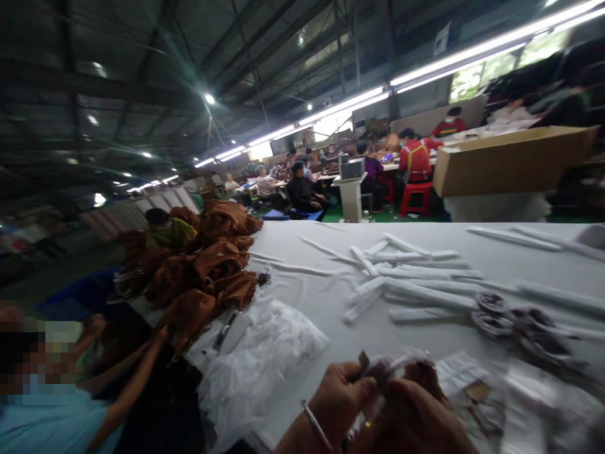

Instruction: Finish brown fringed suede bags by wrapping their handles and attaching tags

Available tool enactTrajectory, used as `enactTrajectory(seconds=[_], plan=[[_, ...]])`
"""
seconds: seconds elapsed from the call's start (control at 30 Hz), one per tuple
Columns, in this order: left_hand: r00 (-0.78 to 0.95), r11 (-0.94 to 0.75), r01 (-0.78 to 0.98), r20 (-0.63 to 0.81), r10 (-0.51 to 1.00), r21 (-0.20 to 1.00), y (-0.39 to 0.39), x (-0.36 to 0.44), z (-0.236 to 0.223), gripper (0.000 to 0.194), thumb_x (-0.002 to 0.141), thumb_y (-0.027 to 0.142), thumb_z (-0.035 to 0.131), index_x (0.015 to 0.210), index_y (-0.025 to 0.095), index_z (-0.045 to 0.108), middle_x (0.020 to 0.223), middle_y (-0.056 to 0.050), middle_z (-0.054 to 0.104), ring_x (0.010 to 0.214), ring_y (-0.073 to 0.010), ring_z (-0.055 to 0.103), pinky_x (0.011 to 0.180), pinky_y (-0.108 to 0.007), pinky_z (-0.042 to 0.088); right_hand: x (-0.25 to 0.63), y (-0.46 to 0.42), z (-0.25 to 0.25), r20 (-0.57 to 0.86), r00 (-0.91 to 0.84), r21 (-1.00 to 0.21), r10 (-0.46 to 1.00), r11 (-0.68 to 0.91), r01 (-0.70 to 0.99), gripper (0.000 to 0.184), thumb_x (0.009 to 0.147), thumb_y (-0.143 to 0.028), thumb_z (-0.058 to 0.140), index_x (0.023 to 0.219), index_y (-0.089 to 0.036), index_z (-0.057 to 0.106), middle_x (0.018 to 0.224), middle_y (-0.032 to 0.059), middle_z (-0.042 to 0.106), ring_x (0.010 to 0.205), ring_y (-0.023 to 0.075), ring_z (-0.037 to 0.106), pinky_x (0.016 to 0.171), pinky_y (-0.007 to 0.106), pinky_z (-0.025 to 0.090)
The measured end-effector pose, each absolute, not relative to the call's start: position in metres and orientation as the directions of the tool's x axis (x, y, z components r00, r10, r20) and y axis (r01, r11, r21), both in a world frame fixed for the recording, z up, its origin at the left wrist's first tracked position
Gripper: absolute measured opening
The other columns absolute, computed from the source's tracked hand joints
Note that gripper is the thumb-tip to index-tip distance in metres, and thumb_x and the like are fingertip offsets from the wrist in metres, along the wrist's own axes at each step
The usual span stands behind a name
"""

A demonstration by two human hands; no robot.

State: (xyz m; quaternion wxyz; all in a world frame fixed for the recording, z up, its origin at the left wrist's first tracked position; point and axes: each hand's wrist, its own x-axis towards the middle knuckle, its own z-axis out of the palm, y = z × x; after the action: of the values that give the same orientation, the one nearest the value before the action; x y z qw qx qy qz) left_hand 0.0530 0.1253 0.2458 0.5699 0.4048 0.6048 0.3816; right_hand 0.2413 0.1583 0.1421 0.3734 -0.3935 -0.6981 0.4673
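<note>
Brown cloth (429, 373) is pinched btwn L hand (338, 386) & R hand (423, 410), nr surface's (326, 302) near edge; top rim's held approx. L-to-R, visible brown nearest R.

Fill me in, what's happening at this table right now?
The left hand and right hand together hold a brown item over the white table. White strips lie beyond them, and crumpled white plastic sits to the left. Farther left, brown cloth bundles are heaped, with a co-worker's hand at one.
</note>
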Motion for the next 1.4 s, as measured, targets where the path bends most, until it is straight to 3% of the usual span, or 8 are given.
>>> enactTrajectory(seconds=[0.13, 0.4, 0.57, 0.73, 1.0, 1.13, 1.27, 1.4], plan=[[0.031, 0.358, 0.015, -0.358, 0.933, 0.934, 0.133, 0.050, 0.234, 0.039, 0.078, 0.046, 0.074, 0.090, 0.009, 0.073, 0.074, -0.002, 0.064, 0.068, -0.0125, 0.049, 0.062, -0.024, 0.036, 0.242, 0.168, 0.168, 0.477, -0.529, -0.710, 0.702, 0.662, 0.240, 0.025, 0.090, -0.019, 0.048, 0.105, -0.021, 0.068, 0.091, 0.0101, 0.072, 0.080, 0.0218, 0.066, 0.072, 0.032, 0.051], [0.116, 0.335, 0.020, -0.335, 0.935, 0.942, 0.133, 0.049, 0.237, 0.034, 0.079, 0.041, 0.072, 0.091, 0.009, 0.073, 0.074, -0.002, 0.066, 0.068, -0.0134, 0.051, 0.065, -0.025, 0.037, 0.238, 0.178, 0.206, 0.525, -0.694, -0.439, 0.494, 0.855, 0.277, 0.009, 0.090, -0.024, 0.060, 0.089, -0.019, 0.066, 0.084, 0.0066, 0.067, 0.076, 0.0189, 0.056, 0.073, 0.032, 0.046], [0.114, 0.176, 0.329, -0.224, 0.968, 0.928, 0.131, 0.053, 0.243, 0.029, 0.087, 0.038, 0.061, 0.091, 0.013, 0.075, 0.086, -0.004, 0.072, 0.082, -0.0194, 0.058, 0.078, -0.028, 0.044, 0.229, 0.193, 0.225, 0.394, -0.675, -0.677, 0.623, 0.694, 0.245, 0.015, 0.084, -0.011, 0.060, 0.077, -0.019, 0.070, 0.117, 0.0098, 0.067, 0.109, 0.0235, 0.060, 0.092, 0.036, 0.047], [0.190, 0.126, 0.448, -0.232, 0.954, 0.885, 0.125, 0.050, 0.249, 0.025, 0.086, 0.031, 0.055, 0.089, 0.013, 0.072, 0.086, -0.005, 0.069, 0.083, -0.0193, 0.057, 0.077, -0.027, 0.043, 0.222, 0.196, 0.220, 0.142, -0.673, -0.915, 0.726, 0.355, 0.190, 0.019, 0.077, -0.004, 0.059, 0.071, -0.017, 0.071, 0.076, 0.0025, 0.068, 0.070, 0.0131, 0.063, 0.065, 0.022, 0.045], [0.166, 0.164, 0.407, -0.250, 0.954, 0.898, 0.116, 0.052, 0.243, 0.036, 0.091, 0.043, 0.055, 0.078, 0.012, 0.068, 0.069, 0.001, 0.055, 0.069, -0.0140, 0.048, 0.062, -0.025, 0.034, 0.223, 0.180, 0.220, 0.081, -0.604, -0.952, 0.793, 0.241, 0.188, 0.013, 0.079, -0.012, 0.066, 0.073, -0.019, 0.074, 0.079, 0.0020, 0.074, 0.074, 0.0148, 0.068, 0.067, 0.022, 0.048], [0.181, 0.113, 0.405, -0.201, 0.963, 0.907, 0.111, 0.056, 0.247, 0.035, 0.090, 0.044, 0.057, 0.079, 0.014, 0.070, 0.077, -0.002, 0.063, 0.076, -0.0162, 0.054, 0.068, -0.025, 0.038, 0.229, 0.182, 0.230, -0.027, -0.615, -0.958, 0.788, 0.154, 0.240, 0.023, 0.077, -0.015, 0.070, 0.099, -0.020, 0.073, 0.082, -0.0007, 0.075, 0.074, 0.0146, 0.068, 0.066, 0.022, 0.048], [0.186, 0.066, 0.459, -0.169, 0.968, 0.886, 0.109, 0.060, 0.252, 0.037, 0.090, 0.047, 0.060, 0.074, 0.016, 0.069, 0.080, -0.003, 0.064, 0.079, -0.0162, 0.055, 0.072, -0.025, 0.040, 0.233, 0.192, 0.244, -0.047, -0.717, -0.902, 0.695, 0.278, 0.329, 0.009, 0.078, -0.014, 0.069, 0.082, -0.019, 0.075, 0.080, 0.0003, 0.071, 0.073, 0.0131, 0.064, 0.065, 0.022, 0.044], [0.196, 0.073, 0.457, -0.180, 0.964, 0.886, 0.108, 0.061, 0.249, 0.044, 0.093, 0.051, 0.051, 0.081, 0.014, 0.070, 0.075, -0.002, 0.062, 0.072, -0.0149, 0.050, 0.066, -0.026, 0.038, 0.231, 0.193, 0.249, 0.118, -0.773, -0.796, 0.623, 0.525, 0.301, 0.016, 0.075, -0.005, 0.068, 0.065, -0.016, 0.069, 0.074, 0.0010, 0.063, 0.073, 0.0118, 0.057, 0.066, 0.023, 0.039]])
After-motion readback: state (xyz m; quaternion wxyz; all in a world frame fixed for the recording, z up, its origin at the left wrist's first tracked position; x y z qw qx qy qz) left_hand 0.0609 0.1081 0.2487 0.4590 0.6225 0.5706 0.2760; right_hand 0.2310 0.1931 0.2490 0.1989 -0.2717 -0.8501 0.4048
